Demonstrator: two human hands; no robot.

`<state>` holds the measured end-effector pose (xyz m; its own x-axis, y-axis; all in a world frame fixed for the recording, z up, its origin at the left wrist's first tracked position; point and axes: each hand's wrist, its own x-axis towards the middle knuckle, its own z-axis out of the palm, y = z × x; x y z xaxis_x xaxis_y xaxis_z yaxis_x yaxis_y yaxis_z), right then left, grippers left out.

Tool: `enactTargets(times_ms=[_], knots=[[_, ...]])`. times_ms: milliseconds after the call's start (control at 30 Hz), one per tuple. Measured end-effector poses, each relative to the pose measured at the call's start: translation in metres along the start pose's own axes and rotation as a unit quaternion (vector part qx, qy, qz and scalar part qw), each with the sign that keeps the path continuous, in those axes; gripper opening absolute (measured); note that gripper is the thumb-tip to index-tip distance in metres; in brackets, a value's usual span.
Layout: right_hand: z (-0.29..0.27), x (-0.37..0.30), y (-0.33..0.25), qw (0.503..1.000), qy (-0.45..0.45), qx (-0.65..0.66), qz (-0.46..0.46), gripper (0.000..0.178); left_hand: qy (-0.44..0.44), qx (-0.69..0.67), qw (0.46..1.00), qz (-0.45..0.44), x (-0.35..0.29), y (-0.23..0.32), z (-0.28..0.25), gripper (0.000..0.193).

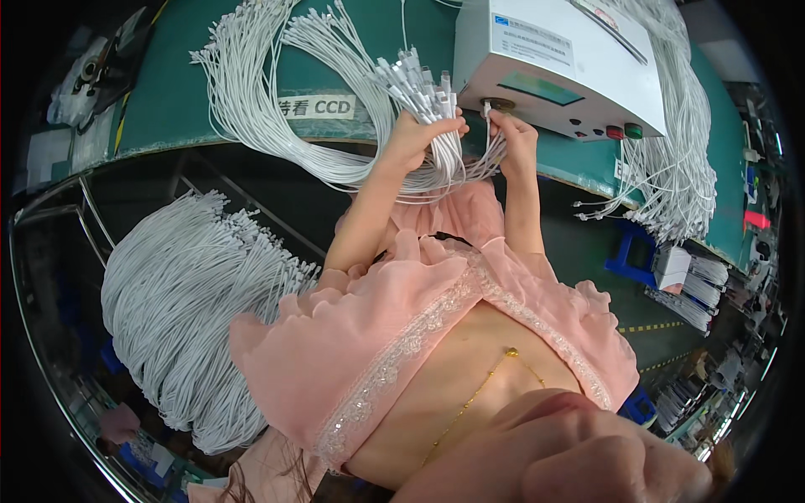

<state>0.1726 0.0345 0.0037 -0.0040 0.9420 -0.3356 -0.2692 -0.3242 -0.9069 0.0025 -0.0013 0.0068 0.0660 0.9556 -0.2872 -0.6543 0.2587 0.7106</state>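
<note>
In the head view, your left hand wraps its fingers round a bundle of white cables; your right pinches one plug at the box, seated or not I can't tell. Many look left; none is clearly finished. The table edge runs near your wrists, its green top stretching leftward.

A box is sitting on the table. Long cables are lying left of it, and more cables are hanging over the table's edge on its right. A big cable pile is resting left of the person. The left hand is holding a bunch beside the box; the right hand is holding a plug at its front.
</note>
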Motion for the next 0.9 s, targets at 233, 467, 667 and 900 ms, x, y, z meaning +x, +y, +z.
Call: enactTargets(times_ms=[233,467,667,900], knots=[[0.003,0.008,-0.004,1.000,-0.007,-0.022,-0.005,0.016,0.024,-0.030,0.998,0.042,-0.003,0.014,0.001,0.018],[0.015,0.001,-0.006,0.999,-0.028,-0.031,-0.018,0.016,0.016,-0.017,0.999,0.046,-0.002,0.014,-0.002,0.022],[0.026,-0.030,-0.009,0.986,-0.114,-0.081,-0.096,0.012,-0.013,0.068,0.997,0.045,-0.004,0.002,0.003,0.025],[-0.002,-0.004,0.006,0.999,-0.024,0.025,0.007,0.015,-0.021,0.087,0.994,0.057,-0.005,0.006,0.000,0.033]])
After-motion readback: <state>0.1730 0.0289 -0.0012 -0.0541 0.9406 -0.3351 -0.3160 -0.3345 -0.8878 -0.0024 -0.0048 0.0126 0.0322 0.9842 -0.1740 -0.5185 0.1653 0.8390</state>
